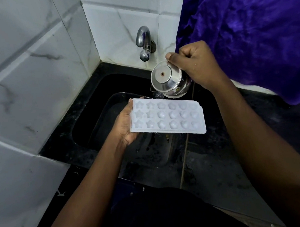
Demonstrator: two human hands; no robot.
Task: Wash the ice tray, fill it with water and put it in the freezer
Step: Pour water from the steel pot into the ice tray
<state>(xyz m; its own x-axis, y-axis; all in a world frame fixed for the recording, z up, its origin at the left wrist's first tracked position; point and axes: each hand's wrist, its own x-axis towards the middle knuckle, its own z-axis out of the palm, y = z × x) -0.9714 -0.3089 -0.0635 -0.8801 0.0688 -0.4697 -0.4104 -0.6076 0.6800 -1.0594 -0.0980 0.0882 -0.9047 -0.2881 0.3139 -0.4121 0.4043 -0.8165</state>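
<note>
A white ice tray (168, 116) with star- and round-shaped moulds is held level over the black sink (88, 101). My left hand (125, 123) grips its left short end from below, thumb on the rim. My right hand (194, 64) holds a small steel pot (167, 79) tipped steeply over the tray's far edge, its base facing me. A thin stream of water falls from the pot's lip near the tray's far rim.
A chrome tap (144, 41) sticks out of the white tiled wall behind the sink. Purple cloth (247, 29) hangs at the right over the black counter (215, 162). A tiled wall closes the left side.
</note>
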